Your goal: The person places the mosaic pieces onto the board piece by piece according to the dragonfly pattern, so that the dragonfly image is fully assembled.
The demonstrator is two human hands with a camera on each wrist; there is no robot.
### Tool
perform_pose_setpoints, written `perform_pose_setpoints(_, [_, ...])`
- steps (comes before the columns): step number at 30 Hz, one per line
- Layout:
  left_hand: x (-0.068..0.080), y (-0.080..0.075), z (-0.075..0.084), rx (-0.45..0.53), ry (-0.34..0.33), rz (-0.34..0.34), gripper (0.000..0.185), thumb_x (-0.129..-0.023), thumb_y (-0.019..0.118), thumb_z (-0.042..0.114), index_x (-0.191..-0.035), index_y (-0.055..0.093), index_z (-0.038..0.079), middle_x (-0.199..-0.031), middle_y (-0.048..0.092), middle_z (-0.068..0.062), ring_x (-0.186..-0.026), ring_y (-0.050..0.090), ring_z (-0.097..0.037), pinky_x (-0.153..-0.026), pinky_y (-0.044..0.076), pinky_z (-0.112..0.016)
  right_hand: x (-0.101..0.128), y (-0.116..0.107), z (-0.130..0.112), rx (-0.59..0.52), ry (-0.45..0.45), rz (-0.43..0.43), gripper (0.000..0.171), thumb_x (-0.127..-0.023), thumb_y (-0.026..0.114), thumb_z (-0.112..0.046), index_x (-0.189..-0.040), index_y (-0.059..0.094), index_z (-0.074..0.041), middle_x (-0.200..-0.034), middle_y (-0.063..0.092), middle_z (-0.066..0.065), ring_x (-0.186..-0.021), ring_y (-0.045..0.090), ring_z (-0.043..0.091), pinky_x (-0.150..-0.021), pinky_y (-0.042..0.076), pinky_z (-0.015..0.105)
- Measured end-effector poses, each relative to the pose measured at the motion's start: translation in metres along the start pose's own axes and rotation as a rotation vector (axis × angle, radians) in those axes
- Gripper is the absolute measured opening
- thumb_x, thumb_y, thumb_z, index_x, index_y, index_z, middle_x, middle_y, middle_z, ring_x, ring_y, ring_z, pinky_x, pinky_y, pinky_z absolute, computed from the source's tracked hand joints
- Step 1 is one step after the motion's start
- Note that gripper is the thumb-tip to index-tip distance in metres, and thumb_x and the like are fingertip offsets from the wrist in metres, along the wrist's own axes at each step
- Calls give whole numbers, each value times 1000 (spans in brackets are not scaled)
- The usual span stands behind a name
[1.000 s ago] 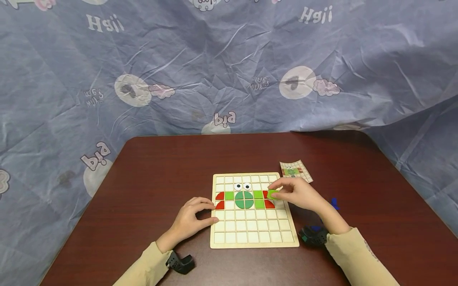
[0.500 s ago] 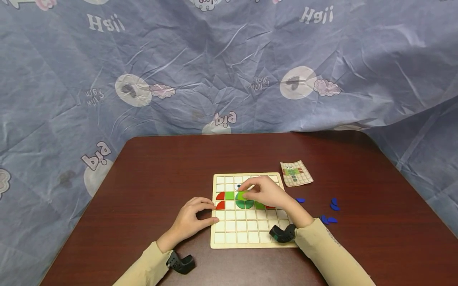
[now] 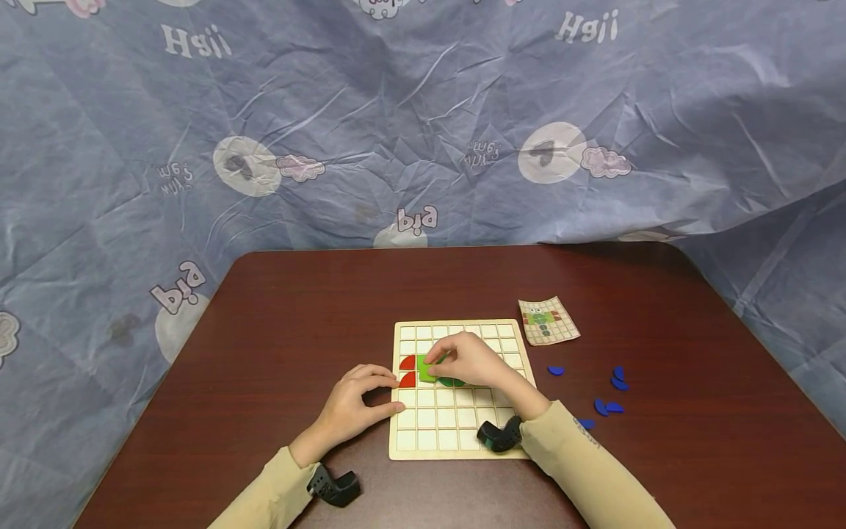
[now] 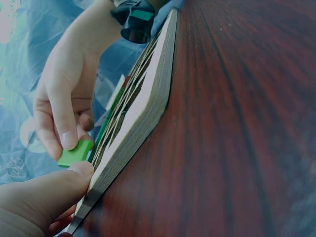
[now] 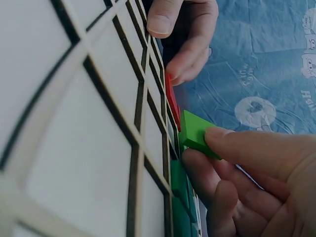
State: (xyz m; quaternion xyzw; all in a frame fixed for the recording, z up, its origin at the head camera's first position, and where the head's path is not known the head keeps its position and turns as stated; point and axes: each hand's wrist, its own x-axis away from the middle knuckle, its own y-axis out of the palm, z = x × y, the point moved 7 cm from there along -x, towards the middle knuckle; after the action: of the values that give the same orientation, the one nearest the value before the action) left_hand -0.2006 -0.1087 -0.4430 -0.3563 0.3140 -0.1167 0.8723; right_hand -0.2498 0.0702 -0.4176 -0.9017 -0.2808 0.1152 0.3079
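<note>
Between thumb and fingers, my right hand (image 3: pixel 472 360) pinches a light green square tile (image 5: pixel 195 131). It holds the tile tilted just above the wooden grid board (image 3: pixel 463 454), beside the red quarter-round pieces (image 3: pixel 407 380) in the left column. Dark green pieces (image 5: pixel 180 180) sit in the grid near that hand, which hides part of them and the cells to their right in the head view. My left hand (image 3: pixel 357 400) rests on the board's left edge, fingers spread, with the thumb (image 4: pixel 74 182) touching the rim.
A small pattern card (image 3: pixel 548 321) lies beyond the board's upper right corner. Several blue half-round pieces (image 3: pixel 608 406) are scattered on the dark table (image 3: pixel 317 294) right of the board. A printed cloth (image 3: pixel 370 147) hangs behind the table.
My right hand has carried the green tile leftward across the board, from its right side to the left columns, uncovering the blue pieces and card. My left hand has stayed put.
</note>
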Motion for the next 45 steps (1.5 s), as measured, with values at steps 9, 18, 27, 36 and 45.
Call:
perform_pose_setpoints(9, [0,0,-1,12,-19,-18,31,-75,79,39,-96,73,18,-103,61,13,-98,54,-6,-84,48,-32,-2,4,-5,95,-20,18,6,-83,73,-16,-88,74,-13,-80,68,-9,-71,60,4,-64,50,23])
perform_pose_setpoints(18, [0,0,-1,12,-27,-27,31,-76,78,40,-97,73,18,-104,61,13,-98,54,-6,-84,48,-32,-1,7,-5,163,-18,17,6,-83,73,-17,-88,75,-14,-78,62,-12,-67,55,3,-60,47,22])
perform_pose_setpoints(27, [0,0,0,14,-21,-24,31,-76,78,40,-97,72,18,-104,61,13,-97,54,-6,-83,48,-32,0,7,-5,171,-11,29,7,-82,74,-19,-88,75,-15,-76,61,-13,-66,55,3,-60,47,22])
perform_pose_setpoints(36, [1,0,0,12,-31,-18,31,-75,79,40,-95,72,18,-103,61,13,-98,54,-6,-84,48,-32,24,-26,-5,77,17,72,18,-86,70,-28,-97,72,-13,-82,66,-11,-70,58,8,-63,49,27])
perform_pose_setpoints(45, [0,-2,1,13,-38,-23,32,-74,79,39,-96,72,17,-104,61,11,-97,54,-7,-84,48,-32,62,-68,24,80,91,159,16,-86,69,-23,-97,72,-11,-81,65,-7,-72,59,12,-64,50,28])
